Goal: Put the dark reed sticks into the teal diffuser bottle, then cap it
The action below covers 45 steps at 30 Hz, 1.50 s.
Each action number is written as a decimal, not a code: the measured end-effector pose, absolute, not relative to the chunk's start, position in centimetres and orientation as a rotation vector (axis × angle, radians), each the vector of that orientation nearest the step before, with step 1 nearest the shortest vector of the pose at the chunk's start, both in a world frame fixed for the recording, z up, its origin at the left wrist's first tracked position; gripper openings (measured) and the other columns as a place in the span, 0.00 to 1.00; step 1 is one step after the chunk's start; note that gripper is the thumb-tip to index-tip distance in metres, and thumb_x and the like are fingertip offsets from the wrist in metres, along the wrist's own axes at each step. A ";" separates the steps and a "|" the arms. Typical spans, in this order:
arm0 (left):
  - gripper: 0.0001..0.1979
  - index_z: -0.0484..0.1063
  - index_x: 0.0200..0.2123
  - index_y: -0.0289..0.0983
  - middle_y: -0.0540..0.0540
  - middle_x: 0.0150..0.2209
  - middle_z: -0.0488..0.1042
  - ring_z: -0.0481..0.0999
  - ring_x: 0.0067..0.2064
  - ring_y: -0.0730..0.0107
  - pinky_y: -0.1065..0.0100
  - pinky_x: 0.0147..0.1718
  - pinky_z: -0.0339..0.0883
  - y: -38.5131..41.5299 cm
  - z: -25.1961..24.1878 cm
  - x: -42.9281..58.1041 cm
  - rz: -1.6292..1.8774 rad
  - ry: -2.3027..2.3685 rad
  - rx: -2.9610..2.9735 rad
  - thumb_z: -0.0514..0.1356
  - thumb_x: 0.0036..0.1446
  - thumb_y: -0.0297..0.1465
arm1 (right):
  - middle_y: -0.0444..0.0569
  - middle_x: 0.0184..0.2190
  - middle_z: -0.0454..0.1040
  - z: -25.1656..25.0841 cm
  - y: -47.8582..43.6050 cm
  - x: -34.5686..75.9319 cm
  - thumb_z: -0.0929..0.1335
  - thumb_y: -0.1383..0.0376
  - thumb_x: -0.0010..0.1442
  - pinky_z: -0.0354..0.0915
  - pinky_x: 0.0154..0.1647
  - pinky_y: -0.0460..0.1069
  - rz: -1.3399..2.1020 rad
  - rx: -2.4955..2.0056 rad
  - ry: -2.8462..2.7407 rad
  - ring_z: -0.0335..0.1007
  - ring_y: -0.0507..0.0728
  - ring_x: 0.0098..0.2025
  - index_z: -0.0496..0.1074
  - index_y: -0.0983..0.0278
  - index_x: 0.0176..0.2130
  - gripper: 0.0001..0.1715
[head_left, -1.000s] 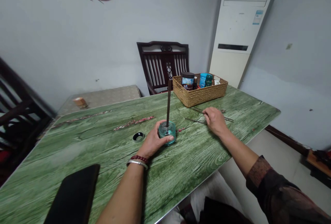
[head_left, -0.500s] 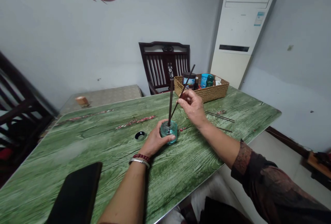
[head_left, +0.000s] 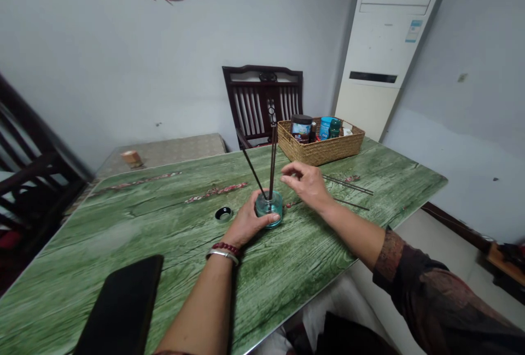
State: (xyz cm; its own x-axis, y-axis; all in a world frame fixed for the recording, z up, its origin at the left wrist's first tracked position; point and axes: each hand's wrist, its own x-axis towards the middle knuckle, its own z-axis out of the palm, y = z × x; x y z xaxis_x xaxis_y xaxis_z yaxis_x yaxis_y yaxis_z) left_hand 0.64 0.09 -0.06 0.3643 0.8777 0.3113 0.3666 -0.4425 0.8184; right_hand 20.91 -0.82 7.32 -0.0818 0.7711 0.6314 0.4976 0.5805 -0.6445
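A small reed diffuser bottle (head_left: 275,205) of clear glass with blue-green liquid stands on the green wood-grain table (head_left: 180,245). My left hand (head_left: 249,218) is wrapped round it from the left, thumb across its front. Several thin dark reed sticks (head_left: 272,163) rise from its neck, one leaning left. My right hand (head_left: 305,182) hovers to the right of the bottle, thumb and forefinger apart, nothing between them. More dark reed sticks (head_left: 348,184) lie on the table behind my right wrist. A black ring-shaped cap (head_left: 223,213) lies left of the bottle.
A woven basket (head_left: 324,152) with jars and bottles stands at the table's back. A black phone-like slab (head_left: 121,306) lies at the front left. Behind the table are a dark wooden chair (head_left: 262,84) and a low surface bearing a small orange-brown object (head_left: 131,158).
My right hand has let go of a reed stick, which now leans left in the bottle's neck. That hand has drawn slightly down and away. My left hand keeps hold of the bottle.
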 end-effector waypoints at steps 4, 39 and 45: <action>0.37 0.64 0.56 0.37 0.40 0.49 0.77 0.76 0.50 0.50 0.52 0.53 0.66 0.1 0.0 0.6 0.983 1.107 1.963 0.69 0.45 0.45 | 0.46 0.35 0.80 6.1 -1.1 26.0 0.69 0.65 0.61 0.64 0.41 0.47 0.109 -1.350 -1.824 0.74 0.54 0.36 0.78 0.62 0.37 0.06; 0.35 0.65 0.55 0.37 0.40 0.49 0.77 0.76 0.50 0.51 0.51 0.54 0.66 0.1 -0.1 0.7 1.000 1.070 1.931 0.69 0.45 0.43 | 0.44 0.33 0.79 11.5 -2.4 22.4 0.70 0.55 0.58 0.70 0.29 0.46 0.714 -0.695 -1.346 0.73 0.50 0.28 0.66 0.60 0.37 0.14; 0.35 0.66 0.55 0.38 0.41 0.49 0.76 0.75 0.50 0.50 0.51 0.53 0.66 0.3 -0.3 0.6 1.015 1.065 1.971 0.69 0.45 0.44 | 0.43 0.31 0.75 10.5 -0.8 19.3 0.71 0.57 0.56 0.70 0.28 0.45 0.761 -0.714 -1.436 0.73 0.50 0.28 0.66 0.61 0.35 0.12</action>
State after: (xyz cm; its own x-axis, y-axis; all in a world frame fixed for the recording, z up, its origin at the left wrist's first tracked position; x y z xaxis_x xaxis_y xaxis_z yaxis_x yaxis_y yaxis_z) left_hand 0.64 0.32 -0.31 0.3641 0.8766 0.3145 0.3560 -0.4431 0.8228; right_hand 19.30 -0.77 10.47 -0.0080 0.8111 0.5849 -0.0285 0.5845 -0.8109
